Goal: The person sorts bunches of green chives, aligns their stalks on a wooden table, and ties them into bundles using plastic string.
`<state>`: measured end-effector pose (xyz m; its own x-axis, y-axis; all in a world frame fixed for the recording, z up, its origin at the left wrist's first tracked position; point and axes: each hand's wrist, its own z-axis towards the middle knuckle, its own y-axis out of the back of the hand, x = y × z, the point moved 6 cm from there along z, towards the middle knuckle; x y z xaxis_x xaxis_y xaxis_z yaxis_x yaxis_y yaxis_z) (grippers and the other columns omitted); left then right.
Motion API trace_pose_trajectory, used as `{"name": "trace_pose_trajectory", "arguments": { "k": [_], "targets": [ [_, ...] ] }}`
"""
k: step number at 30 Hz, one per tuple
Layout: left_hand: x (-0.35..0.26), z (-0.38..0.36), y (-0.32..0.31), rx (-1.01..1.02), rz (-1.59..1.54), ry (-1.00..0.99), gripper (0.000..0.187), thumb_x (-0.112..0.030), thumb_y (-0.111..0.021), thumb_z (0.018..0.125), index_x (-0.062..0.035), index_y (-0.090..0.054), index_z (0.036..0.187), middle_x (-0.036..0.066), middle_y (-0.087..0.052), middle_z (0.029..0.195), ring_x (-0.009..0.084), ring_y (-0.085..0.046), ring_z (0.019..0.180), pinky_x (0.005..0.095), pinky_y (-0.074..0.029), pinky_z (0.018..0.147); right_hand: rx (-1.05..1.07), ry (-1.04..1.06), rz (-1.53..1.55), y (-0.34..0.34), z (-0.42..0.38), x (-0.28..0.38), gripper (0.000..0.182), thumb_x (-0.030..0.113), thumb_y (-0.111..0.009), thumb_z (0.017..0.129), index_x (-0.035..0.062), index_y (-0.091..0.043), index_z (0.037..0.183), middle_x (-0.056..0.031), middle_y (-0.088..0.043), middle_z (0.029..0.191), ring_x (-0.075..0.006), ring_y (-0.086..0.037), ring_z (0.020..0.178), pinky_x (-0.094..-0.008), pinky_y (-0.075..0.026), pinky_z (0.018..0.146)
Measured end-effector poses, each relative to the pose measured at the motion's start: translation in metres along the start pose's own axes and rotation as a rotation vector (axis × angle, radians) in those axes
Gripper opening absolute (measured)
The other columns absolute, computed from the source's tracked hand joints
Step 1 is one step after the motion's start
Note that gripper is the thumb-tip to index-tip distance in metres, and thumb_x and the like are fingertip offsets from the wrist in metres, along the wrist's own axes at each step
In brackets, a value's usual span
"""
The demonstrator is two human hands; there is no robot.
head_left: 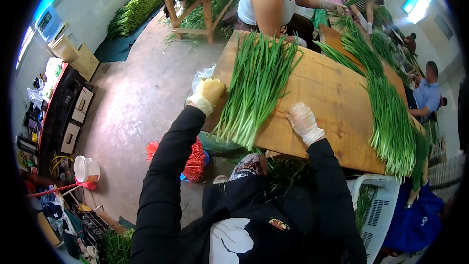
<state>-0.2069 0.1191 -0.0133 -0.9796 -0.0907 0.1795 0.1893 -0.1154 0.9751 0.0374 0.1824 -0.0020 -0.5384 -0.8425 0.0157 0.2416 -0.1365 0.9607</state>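
Observation:
A loose bunch of garlic chives [259, 83] lies on the wooden table [327, 102], white stem ends toward me and green tips pointing away. Just left of the bunch, at the table's edge, my gloved left hand [211, 91] is closed; what it holds, if anything, is hidden. To the right of the stems, my gloved right hand [301, 119] is closed low over the board. A short thin orange-red strand shows by its fingertips, too small to name for certain. Neither hand visibly grips the chives.
More chives [391, 132] lie along the table's right side. Red strips [194, 161] hang below at left. A grey plastic crate [383, 210] stands at lower right. One person in a white top [264, 0] sits at the far edge; others work beyond. A white bucket [87, 169] stands left.

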Motion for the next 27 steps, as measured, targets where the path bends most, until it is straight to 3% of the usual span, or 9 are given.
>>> {"name": "trace_pose_trajectory", "arguments": {
  "k": [4,9,12,14,16,19,24,26,27],
  "targets": [
    [0.002,-0.027,0.005,-0.200,0.079,-0.143,0.010,-0.025,-0.053,0.071,-0.0147,-0.055,0.069,0.003,-0.057,0.066,0.0194,-0.057,0.063,0.0322,-0.042,0.057,0.067,0.080,0.034,-0.002,-0.014,0.017,0.014,0.021,-0.057,0.073,0.0075,-0.058,0.069,-0.0100,-0.056,0.069,-0.0262,-0.055,0.072,-0.0371,-0.045,0.063],
    [0.000,-0.041,0.003,-0.137,0.094,-0.098,0.006,-0.021,-0.053,0.072,-0.0163,-0.057,0.074,0.002,-0.058,0.072,0.0191,-0.058,0.068,0.0327,-0.042,0.059,0.043,0.108,0.006,0.003,-0.016,0.021,0.014,0.020,-0.056,0.073,0.0069,-0.058,0.071,-0.0116,-0.056,0.072,-0.0279,-0.055,0.072,-0.0375,-0.045,0.063],
    [0.005,-0.051,0.028,-0.355,-0.136,0.130,0.010,-0.023,-0.052,0.075,-0.0159,-0.058,0.078,0.004,-0.058,0.074,0.0233,-0.058,0.070,0.0367,-0.043,0.061,0.015,0.010,0.158,0.000,-0.013,0.014,0.012,0.019,-0.056,0.073,0.0067,-0.057,0.072,-0.0128,-0.056,0.071,-0.0291,-0.054,0.072,-0.0389,-0.045,0.062],
    [0.013,-0.066,0.020,-0.119,-0.458,0.360,0.015,-0.026,-0.051,0.077,-0.0143,-0.057,0.084,0.007,-0.059,0.078,0.0290,-0.058,0.072,0.0402,-0.044,0.062,-0.033,-0.008,0.179,0.003,-0.013,0.015,0.011,0.018,-0.055,0.073,0.0066,-0.057,0.073,-0.0130,-0.056,0.071,-0.0297,-0.054,0.073,-0.0394,-0.045,0.063],
    [0.007,-0.082,0.013,-0.073,-0.579,0.379,0.018,-0.023,-0.055,0.078,-0.0100,-0.054,0.091,0.009,-0.059,0.078,0.0264,-0.058,0.071,0.0364,-0.045,0.063,-0.079,-0.029,0.203,0.008,-0.013,0.017,0.011,0.017,-0.055,0.073,0.0065,-0.057,0.074,-0.0131,-0.056,0.071,-0.0303,-0.054,0.073,-0.0400,-0.045,0.063],
    [-0.023,-0.093,0.008,0.077,-1.266,0.249,0.028,-0.012,-0.061,0.077,-0.0029,-0.049,0.100,0.007,-0.057,0.076,0.0138,-0.055,0.069,0.0269,-0.045,0.063,0.019,-0.026,0.083,0.009,-0.008,0.020,0.010,0.016,-0.056,0.072,0.0069,-0.058,0.075,-0.0126,-0.056,0.072,-0.0303,-0.055,0.074,-0.0404,-0.045,0.064],
    [-0.033,-0.086,-0.013,0.160,-1.397,0.216,0.023,-0.003,-0.055,0.080,-0.0027,-0.048,0.101,0.004,-0.056,0.081,0.0105,-0.053,0.072,0.0234,-0.045,0.063,0.093,-0.013,0.087,0.010,-0.010,0.018,0.014,0.018,-0.057,0.072,0.0086,-0.059,0.082,-0.0114,-0.057,0.078,-0.0293,-0.054,0.078,-0.0404,-0.044,0.067],
    [-0.014,-0.085,-0.008,0.083,-1.180,0.287,0.021,-0.003,-0.053,0.081,-0.0014,-0.048,0.101,0.004,-0.055,0.081,0.0105,-0.053,0.073,0.0232,-0.045,0.066,0.092,-0.041,0.114,0.020,-0.015,0.019,0.015,0.018,-0.056,0.072,0.0089,-0.059,0.084,-0.0111,-0.057,0.079,-0.0290,-0.054,0.079,-0.0401,-0.044,0.068],
    [-0.013,-0.080,-0.007,-0.003,-1.384,0.243,0.022,-0.008,-0.052,0.083,-0.0007,-0.048,0.103,0.006,-0.057,0.084,0.0114,-0.054,0.075,0.0240,-0.045,0.070,0.092,-0.068,0.144,0.023,-0.016,0.020,0.016,0.018,-0.056,0.073,0.0091,-0.059,0.085,-0.0108,-0.057,0.080,-0.0287,-0.054,0.080,-0.0398,-0.044,0.069]
  ]
}}
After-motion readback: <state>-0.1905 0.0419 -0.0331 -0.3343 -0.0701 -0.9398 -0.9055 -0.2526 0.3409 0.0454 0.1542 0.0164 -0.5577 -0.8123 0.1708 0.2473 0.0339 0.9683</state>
